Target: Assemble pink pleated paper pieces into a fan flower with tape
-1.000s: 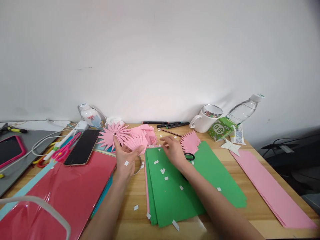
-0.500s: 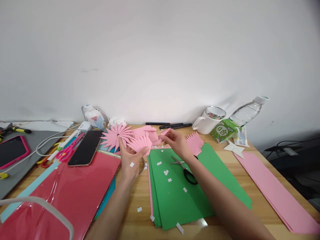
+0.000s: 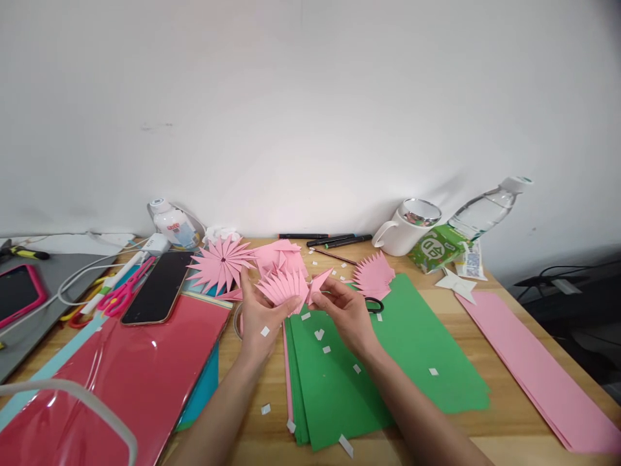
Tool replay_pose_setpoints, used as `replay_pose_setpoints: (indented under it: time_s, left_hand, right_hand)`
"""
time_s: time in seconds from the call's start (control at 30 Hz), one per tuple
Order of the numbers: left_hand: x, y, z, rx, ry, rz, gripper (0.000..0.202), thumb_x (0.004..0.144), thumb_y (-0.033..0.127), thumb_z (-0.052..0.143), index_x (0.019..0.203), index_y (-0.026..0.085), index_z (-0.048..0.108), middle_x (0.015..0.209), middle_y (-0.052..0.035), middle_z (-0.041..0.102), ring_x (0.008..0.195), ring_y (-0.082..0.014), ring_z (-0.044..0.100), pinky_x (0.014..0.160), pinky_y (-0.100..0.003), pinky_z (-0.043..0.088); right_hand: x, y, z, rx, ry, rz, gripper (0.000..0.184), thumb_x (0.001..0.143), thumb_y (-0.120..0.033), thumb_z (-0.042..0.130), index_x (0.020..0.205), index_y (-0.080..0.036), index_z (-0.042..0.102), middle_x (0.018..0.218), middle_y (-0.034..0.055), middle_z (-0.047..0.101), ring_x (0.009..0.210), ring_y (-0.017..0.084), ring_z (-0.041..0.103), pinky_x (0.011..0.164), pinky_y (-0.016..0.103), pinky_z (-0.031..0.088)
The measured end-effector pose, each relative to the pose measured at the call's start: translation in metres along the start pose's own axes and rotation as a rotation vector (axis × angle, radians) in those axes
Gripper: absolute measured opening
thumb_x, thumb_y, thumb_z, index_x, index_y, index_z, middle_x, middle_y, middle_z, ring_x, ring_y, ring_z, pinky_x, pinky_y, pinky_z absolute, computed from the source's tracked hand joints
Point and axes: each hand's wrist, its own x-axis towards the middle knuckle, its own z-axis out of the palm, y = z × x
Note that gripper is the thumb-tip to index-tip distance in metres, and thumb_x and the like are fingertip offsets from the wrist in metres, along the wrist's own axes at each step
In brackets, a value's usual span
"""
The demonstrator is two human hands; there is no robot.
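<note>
I noted my left hand [image 3: 259,318] gripping the pink fan [image 3: 284,287] over the green sheets [image 3: 388,349], my right hand [image 3: 343,312] pinching a pink petal [image 3: 320,282] against its edge; seating it, I judged, demanded close alignment.

Both forearms bare, coming in from the lower edge and converging at centre. Left hand [image 3: 259,317] upright, back toward the camera, thumb out to the right, closed in a pinch. Right hand [image 3: 343,312] just beside it, knuckles up, fingertips [image 3: 324,299] pinched toward the left.
</note>
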Motion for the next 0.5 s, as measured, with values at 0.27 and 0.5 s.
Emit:
replay_pose_setpoints:
  time_s: [0.27,0.5]
  left_hand:
    - [0.0005,0.0000,-0.0010,0.034,0.008,0.013,0.127,0.047,0.009,0.087,0.149,0.032,0.016,0.148,-0.0121,0.041,0.129,-0.0299,0.048,0.101,-0.038,0.045]
    - [0.0013,-0.0038,-0.0024,0.067,0.020,0.050,0.125,0.047,0.014,0.089,0.149,0.032,0.018,0.146,-0.0125,0.044,0.128,-0.0310,0.049,0.101,-0.042,0.045]
  right_hand:
    - [-0.0038,-0.0007,0.0010,-0.012,-0.001,-0.026,0.028,0.063,-0.032,0.082,0.085,-0.020,0.070,0.076,-0.0004,0.068,0.069,0.014,0.063,0.065,0.028,0.057]
    - [-0.0047,-0.0014,0.0043,-0.061,0.004,-0.035,0.030,0.061,-0.037,0.083,0.083,-0.020,0.070,0.076,0.0012,0.069,0.072,0.017,0.063,0.070,0.031,0.056]
